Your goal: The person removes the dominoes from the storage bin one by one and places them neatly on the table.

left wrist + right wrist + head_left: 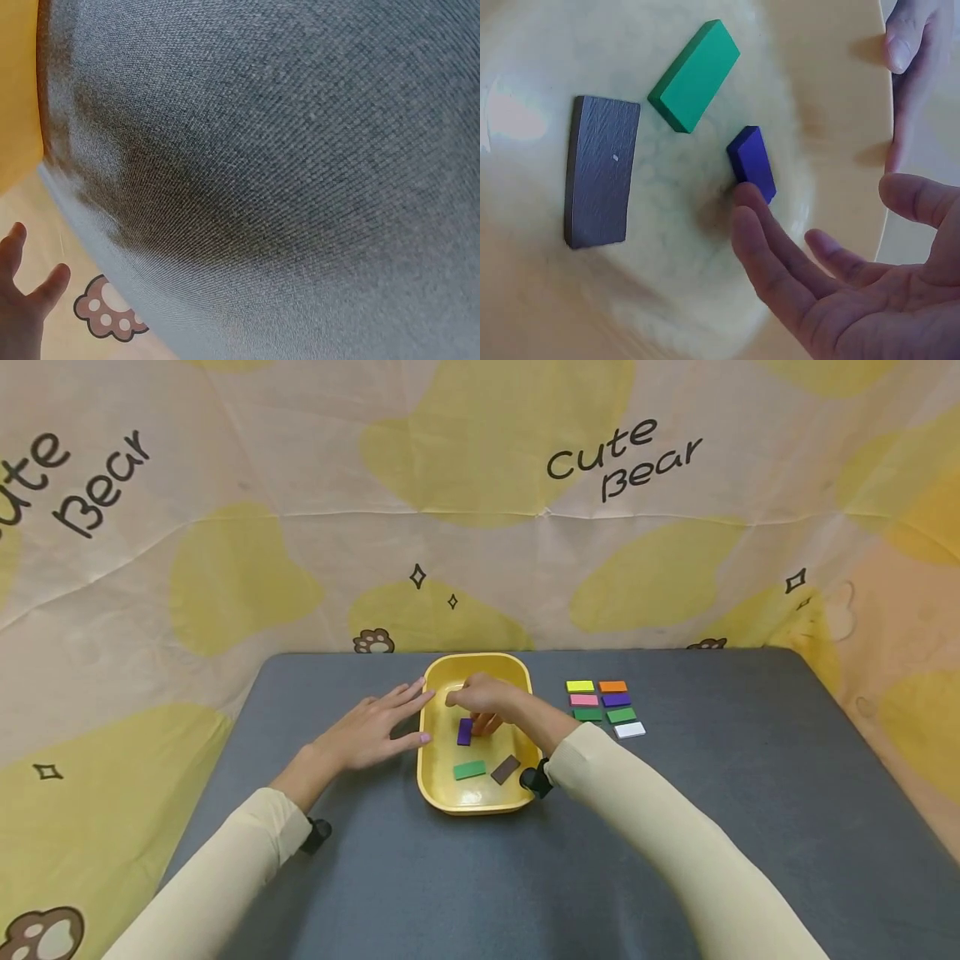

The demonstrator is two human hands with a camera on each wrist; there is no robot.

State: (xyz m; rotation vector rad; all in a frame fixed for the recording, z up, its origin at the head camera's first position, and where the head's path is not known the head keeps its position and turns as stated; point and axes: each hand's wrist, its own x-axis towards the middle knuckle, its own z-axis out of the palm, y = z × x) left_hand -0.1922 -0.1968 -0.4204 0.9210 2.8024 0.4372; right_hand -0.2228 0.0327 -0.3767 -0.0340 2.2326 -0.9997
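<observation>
A yellow plastic basin (480, 793) holds a purple domino-like block (756, 159), a green block (696, 78) and a dark brown block (602, 174). My right hand (489, 697) reaches down into the basin. In the right wrist view its fingertips (748, 196) come right up to one end of the purple block, while the thumb (915, 199) stands well apart from them. My left hand (367, 727), fingers spread, rests against the basin's left rim. Only part of that hand appears in the left wrist view, at the lower left corner.
To the right of the basin, several flat blocks lie in two columns on the grey table (720, 793), among them a yellow block (580, 686), an orange block (612, 686) and a white block (630, 730). A patterned cloth (480, 477) hangs behind the table's back edge.
</observation>
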